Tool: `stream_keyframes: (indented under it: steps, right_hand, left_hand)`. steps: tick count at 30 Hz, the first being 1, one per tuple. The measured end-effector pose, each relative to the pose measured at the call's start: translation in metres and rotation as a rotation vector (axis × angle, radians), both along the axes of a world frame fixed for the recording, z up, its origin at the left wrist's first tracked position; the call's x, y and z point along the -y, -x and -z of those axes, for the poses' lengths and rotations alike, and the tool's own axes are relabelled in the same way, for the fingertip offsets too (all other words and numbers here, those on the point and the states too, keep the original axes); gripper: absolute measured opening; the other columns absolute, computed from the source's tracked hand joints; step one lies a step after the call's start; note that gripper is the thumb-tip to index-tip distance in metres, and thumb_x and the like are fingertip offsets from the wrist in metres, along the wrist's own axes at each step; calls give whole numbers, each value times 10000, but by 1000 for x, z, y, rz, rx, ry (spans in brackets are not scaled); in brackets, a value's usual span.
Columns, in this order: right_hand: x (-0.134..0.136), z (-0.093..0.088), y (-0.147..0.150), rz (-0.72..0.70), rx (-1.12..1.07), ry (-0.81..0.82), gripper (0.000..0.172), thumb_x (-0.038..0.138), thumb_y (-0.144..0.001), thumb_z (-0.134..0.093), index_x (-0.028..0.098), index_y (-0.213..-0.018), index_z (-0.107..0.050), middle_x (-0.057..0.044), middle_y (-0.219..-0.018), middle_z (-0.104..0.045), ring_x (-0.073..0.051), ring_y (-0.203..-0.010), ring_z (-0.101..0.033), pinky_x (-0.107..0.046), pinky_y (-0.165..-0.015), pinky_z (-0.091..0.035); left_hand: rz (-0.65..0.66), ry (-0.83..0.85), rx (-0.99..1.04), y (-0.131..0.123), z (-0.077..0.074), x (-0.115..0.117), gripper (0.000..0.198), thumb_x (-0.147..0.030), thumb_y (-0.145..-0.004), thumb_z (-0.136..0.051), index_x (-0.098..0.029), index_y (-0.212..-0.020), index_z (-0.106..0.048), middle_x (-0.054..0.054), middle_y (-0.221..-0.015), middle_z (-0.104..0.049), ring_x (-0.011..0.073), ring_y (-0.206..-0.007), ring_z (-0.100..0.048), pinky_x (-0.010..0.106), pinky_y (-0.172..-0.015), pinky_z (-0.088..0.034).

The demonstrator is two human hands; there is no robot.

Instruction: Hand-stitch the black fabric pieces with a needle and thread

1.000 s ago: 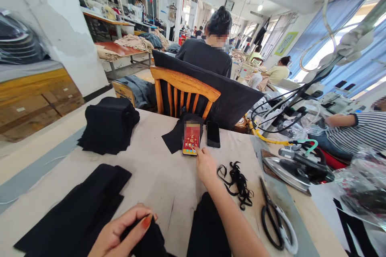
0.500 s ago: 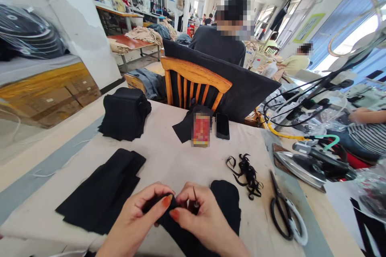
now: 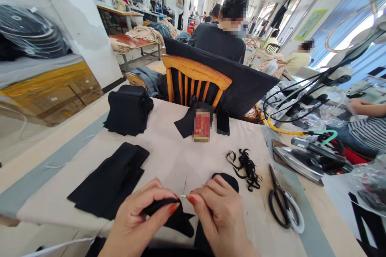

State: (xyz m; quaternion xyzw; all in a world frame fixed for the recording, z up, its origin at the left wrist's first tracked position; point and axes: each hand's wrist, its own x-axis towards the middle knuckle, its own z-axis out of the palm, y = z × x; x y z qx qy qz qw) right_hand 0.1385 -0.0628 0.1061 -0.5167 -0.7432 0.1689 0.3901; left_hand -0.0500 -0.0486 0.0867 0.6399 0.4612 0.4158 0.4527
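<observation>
My left hand (image 3: 144, 217) is closed, with a folded black fabric piece (image 3: 177, 223) pinched between thumb and fingers. A loose corner of that fabric hangs towards the right. Close beside it, my right hand (image 3: 218, 213) is closed in a pinch. A slim tool with a pale tip (image 3: 182, 196) shows at its thumb, pointing at the fabric edge; the rest is hidden in the fingers. Behind the right hand lies a rounded black fabric piece (image 3: 229, 180), partly covered. To the left, a flat pile of black fabric pieces (image 3: 108, 182) rests on the cloth-covered table (image 3: 169, 156).
A taller black fabric stack (image 3: 128, 110) stands at the back left. Scissors (image 3: 283, 204), black fabric strips (image 3: 247, 168) and an iron (image 3: 301, 162) are on the right. A phone (image 3: 222, 122) and a red packet (image 3: 202, 125) lie near a wooden chair (image 3: 197, 72); a person sits beyond.
My hands have drawn slightly apart, and my right hand has turned so the tool's pale tip faces left. The fabric in my left hand has swung round, its loose corner now showing.
</observation>
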Motion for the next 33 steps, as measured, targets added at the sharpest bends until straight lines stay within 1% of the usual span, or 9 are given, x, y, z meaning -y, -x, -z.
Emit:
stream_keyframes:
  steps: [3,8,12,19,27,33]
  right_hand:
    - [1,-4,-1,12,67,-64,279,212,-948,-481,187,-729,-653,-10,-591,-561,-143,-565,-465,-294,-598,-319]
    - [2,-5,0,-9,70,-141,289,230,-943,-504,180,-696,-644,-7,-561,-541,-138,-540,-422,-286,-564,-288]
    - [0,-5,0,-18,74,-138,295,226,-948,-498,176,-699,-647,-6,-552,-528,-138,-540,-416,-285,-559,-275]
    - [-1,-3,1,-26,88,-134,312,209,-944,-496,167,-664,-627,-5,-538,-504,-137,-538,-391,-292,-558,-258]
    - [-2,0,0,-21,95,-123,260,188,-926,-522,170,-695,-638,-6,-559,-519,-142,-551,-398,-300,-569,-251]
    - [-4,1,-1,-19,148,-143,325,215,-940,-504,169,-631,-593,1,-542,-496,-136,-542,-392,-299,-553,-240]
  left_hand:
    - [20,-38,-8,0,-3,0,152,-177,-824,-636,-298,-828,-728,-36,-688,-620,134,-638,-594,197,-565,-456]
    - [17,-82,-8,0,-4,-2,176,-157,-822,-636,-310,-842,-722,-47,-695,-625,124,-635,-604,180,-555,-466]
    - [24,-96,-5,1,-4,-2,188,-144,-817,-645,-316,-843,-716,-60,-689,-619,110,-625,-598,169,-564,-469]
    - [35,-89,-12,1,-1,-3,201,-138,-819,-648,-320,-871,-715,-60,-706,-631,112,-644,-606,171,-577,-479]
    - [28,-104,-35,0,-2,-4,169,-164,-815,-657,-318,-847,-719,-61,-695,-641,112,-649,-602,160,-574,-473]
    - [37,-123,-61,0,-3,-6,158,-167,-823,-642,-309,-825,-712,-61,-671,-621,109,-617,-594,156,-556,-468]
